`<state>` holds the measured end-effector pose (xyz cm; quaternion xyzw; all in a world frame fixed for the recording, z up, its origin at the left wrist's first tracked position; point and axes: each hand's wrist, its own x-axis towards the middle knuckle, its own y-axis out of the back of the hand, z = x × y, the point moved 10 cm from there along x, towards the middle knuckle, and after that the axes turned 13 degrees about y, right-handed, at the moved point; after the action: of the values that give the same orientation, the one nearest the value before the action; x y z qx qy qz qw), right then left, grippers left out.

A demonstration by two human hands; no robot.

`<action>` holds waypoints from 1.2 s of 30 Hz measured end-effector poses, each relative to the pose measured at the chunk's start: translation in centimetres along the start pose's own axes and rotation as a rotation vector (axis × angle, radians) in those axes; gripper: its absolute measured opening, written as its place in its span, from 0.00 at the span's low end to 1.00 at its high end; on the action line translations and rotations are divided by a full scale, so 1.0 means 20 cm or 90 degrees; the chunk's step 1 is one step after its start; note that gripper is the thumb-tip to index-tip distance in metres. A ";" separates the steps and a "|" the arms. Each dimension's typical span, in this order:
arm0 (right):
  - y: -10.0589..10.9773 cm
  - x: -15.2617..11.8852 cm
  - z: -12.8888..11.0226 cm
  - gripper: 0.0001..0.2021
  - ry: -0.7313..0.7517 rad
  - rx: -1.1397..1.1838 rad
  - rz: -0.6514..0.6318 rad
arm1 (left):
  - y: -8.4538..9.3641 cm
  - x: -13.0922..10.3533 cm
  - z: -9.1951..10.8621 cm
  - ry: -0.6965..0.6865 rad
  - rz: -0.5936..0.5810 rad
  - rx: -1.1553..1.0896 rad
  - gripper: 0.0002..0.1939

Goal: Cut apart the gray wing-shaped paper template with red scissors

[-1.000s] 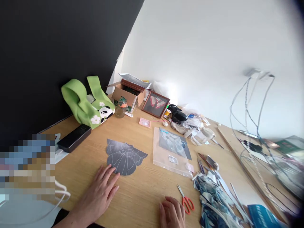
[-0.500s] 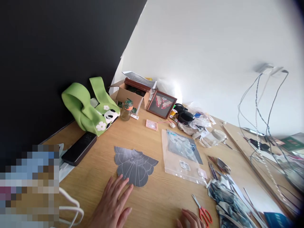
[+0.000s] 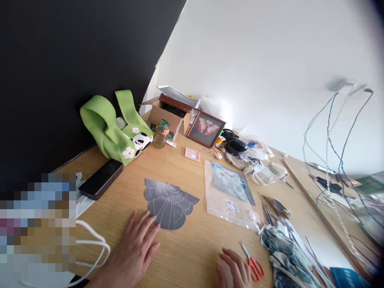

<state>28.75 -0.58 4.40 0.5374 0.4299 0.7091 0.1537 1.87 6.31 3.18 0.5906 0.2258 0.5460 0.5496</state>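
Observation:
A dark grey scallop-edged piece (image 3: 169,205) with pale drawn lines, shaped like a fan or wing, lies flat on the wooden table. My left hand (image 3: 136,242) rests palm down with its fingers spread, fingertips at the piece's lower left edge. Whether they touch it I cannot tell. At the bottom, my right hand (image 3: 233,270) lies on the table, fingers loosely bent and nothing visible in them. Just right of it are red-handled scissors (image 3: 254,266), blades pointing away. A clear plastic bag (image 3: 219,206) holding a bluish sheet lies beyond my right hand.
On the left stand a green panda bag (image 3: 120,138) and a black box-shaped device (image 3: 102,179). At the back are a cardboard box (image 3: 166,118), a jar (image 3: 161,134) and a framed butterfly (image 3: 206,129). Crumpled blue-grey fabric (image 3: 285,252) and hanging cables (image 3: 328,140) are on the right.
My left hand has drawn back slightly to the left, away from the grey piece. My right hand has come further into view, up and a little left. The view has shifted slightly.

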 end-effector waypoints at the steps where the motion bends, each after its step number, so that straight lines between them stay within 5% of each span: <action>1: -0.03 0.08 -0.02 0.06 -0.010 0.043 -0.025 | 0.00 0.00 0.00 -0.002 -0.001 0.002 0.17; 8: -0.41 0.64 -0.21 0.23 0.020 0.132 -0.163 | 0.02 0.00 0.02 -0.034 0.026 0.016 0.17; 13: -0.66 0.67 -0.19 0.28 -0.009 0.137 -0.324 | 0.02 0.00 0.02 -0.050 0.046 0.018 0.18; 18: -0.68 0.65 -0.17 0.30 -0.020 0.129 -0.365 | 0.01 0.00 0.01 -0.058 0.040 0.017 0.19; 24: -0.66 0.83 -0.29 0.29 0.050 0.120 -0.333 | 0.00 0.00 0.01 -0.061 0.031 0.030 0.19; 31: -0.83 0.77 -0.38 0.31 0.088 0.186 -0.383 | 0.03 0.01 0.02 -0.057 0.037 0.052 0.18; 36: -0.78 0.85 -0.40 0.29 0.092 0.183 -0.390 | 0.03 0.01 0.02 -0.058 0.027 0.056 0.19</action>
<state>11.36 16.51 2.49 0.3477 0.6765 0.5984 0.2517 2.15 6.19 3.81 0.6433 0.2116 0.5197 0.5208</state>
